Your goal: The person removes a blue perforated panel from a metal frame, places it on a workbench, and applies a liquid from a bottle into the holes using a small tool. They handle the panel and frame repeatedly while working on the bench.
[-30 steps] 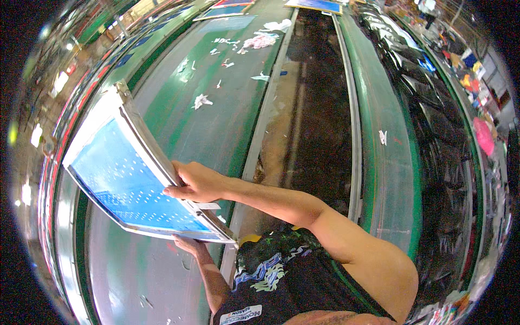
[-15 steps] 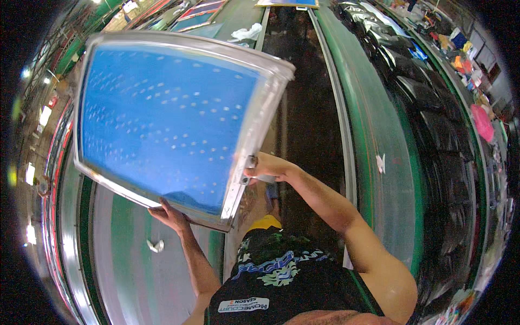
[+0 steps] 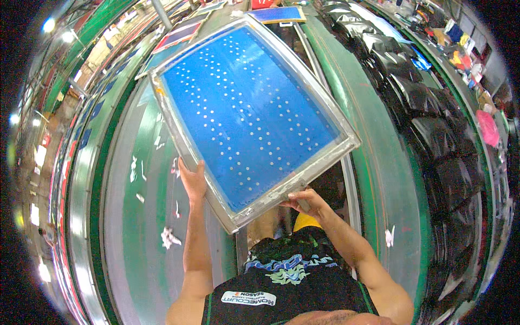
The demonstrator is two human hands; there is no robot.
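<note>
A screen printing frame (image 3: 238,103) with blue mesh, rows of small pale dots and a silvery metal border is held up in front of me, its corner tilted toward my body. My left hand (image 3: 193,181) grips the border on its left side, the thumb lying on the edge and the other fingers partly hidden. On the near edge, right of the lowest corner, my right hand (image 3: 307,201) is closed round the border. The frame hides the middle of the walkway beneath it.
Long green-and-grey tables run along both sides: the left table (image 3: 143,260) has crumpled white scraps (image 3: 169,237) on it, the right table (image 3: 379,179) another. Black sheets (image 3: 433,135) lie in a row farther right. Another blue screen (image 3: 276,14) rests at the far end.
The screen printing frame has turned and swung right and lies flatter to my view. My left hand has moved up along its left side; my right hand has moved right and down.
</note>
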